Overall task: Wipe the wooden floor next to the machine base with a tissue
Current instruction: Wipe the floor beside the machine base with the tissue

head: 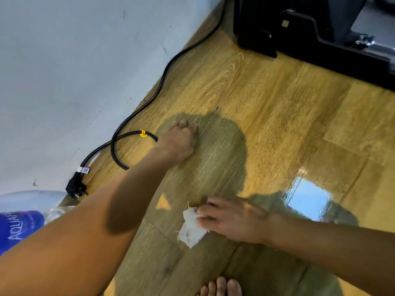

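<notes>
A crumpled white tissue [190, 230] lies on the wooden floor [267, 116] in the lower middle of the head view. My right hand [232, 220] presses it down, fingers stretched out flat over its upper edge. Farther away, my left hand [180, 141] rests on the floor with its fingers curled under and nothing visible in it. The black machine base [299, 33] stands at the top right, well beyond both hands. A shadow covers the boards between the hands.
A black power cable [162, 80] runs along the white wall [74, 71], loops near my left wrist and ends in a plug [74, 186]. A blue-labelled water bottle [19, 225] lies at the lower left. My bare foot [220, 288] is at the bottom edge.
</notes>
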